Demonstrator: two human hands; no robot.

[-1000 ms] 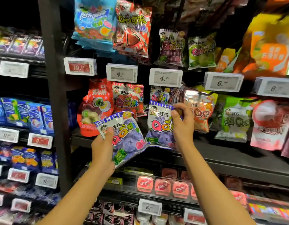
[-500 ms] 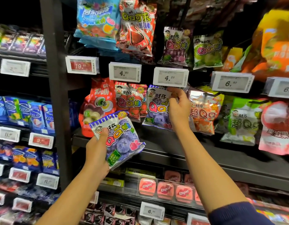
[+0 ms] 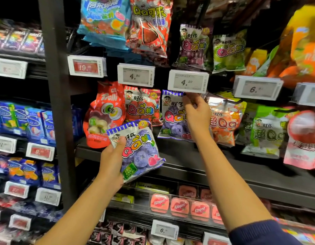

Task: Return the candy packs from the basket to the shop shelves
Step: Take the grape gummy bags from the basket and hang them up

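Two purple blueberry QQ candy packs are in my hands. My left hand (image 3: 111, 160) grips one pack (image 3: 137, 151) by its lower left edge and holds it tilted in front of the shelf (image 3: 188, 167). My right hand (image 3: 196, 112) pinches the top of the other purple pack (image 3: 172, 119) right under the 4.20 price tag (image 3: 188, 81), where packs hang in a row. The peg behind that tag is hidden by my fingers. No basket is in view.
Beside the raised pack hang a red strawberry QQ pack (image 3: 141, 106), a red Trolli bag (image 3: 105, 114) and an orange QQ pack (image 3: 224, 121). A black upright post (image 3: 55, 103) divides the shelving. Pink Kissport tins (image 3: 179, 206) line the shelf below.
My right hand has lifted its purple pack from the shelf's lower part up to the hanging row under the 4.20 tag. My left hand kept hold of its pack, almost still.
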